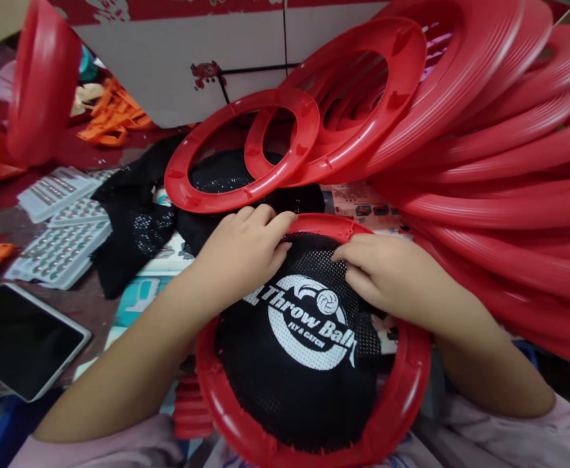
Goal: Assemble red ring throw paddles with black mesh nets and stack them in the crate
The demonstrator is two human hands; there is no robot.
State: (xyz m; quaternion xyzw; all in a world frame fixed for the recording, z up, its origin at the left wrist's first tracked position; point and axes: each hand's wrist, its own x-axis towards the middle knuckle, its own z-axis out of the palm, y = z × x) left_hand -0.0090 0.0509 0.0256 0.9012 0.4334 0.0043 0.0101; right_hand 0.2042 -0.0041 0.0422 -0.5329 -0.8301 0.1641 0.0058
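A black mesh disc (294, 396) with white "Throw Ball" print lies across a red plastic ring (414, 390) with small pegs on its inner face. The mesh is slack on the right, where a gap shows between its edge and the ring. My left hand (253, 244) is closed at the upper left, its curled fingers gripping the mesh edge beside the rim. Opposite it, my right hand (387, 270) pinches the upper right edge of the mesh. The fingertips of both hands are partly hidden.
Many red rings (499, 175) lean in a stack on the right. Loose rings (177, 175) and black mesh pieces (143, 221) lie behind my hands. At left are a tablet-like device (26, 338), cases of small metal parts (63, 253) and orange plastic parts (112, 114).
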